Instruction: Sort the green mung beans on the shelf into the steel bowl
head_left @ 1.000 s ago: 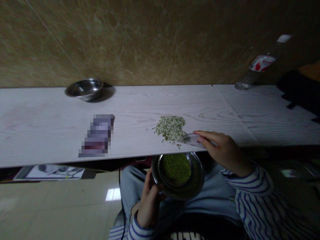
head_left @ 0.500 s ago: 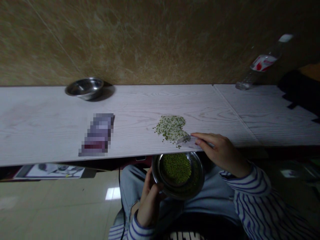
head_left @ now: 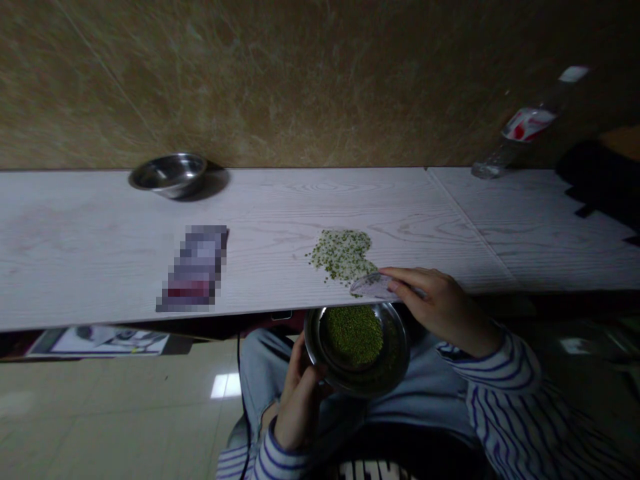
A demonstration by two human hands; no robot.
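Near the white wood-grain bench (head_left: 265,267)'s front edge, the right hand (head_left: 435,303) pinches a clear, likely light plastic scraper (head_left: 370,287), best held by its end; the left hand (head_left: 303,400) clasps a round steel bowl (head_left: 393,353).

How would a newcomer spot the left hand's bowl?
Find the long white table. At its near edge, over the jeans, the left hand holds a metal bowl. Green grains inside set it apart from the second bowl, beside the wall.

green beans (head_left: 354,335), blue-striped sleeves (head_left: 515,407), white tabletop (head_left: 270,253)
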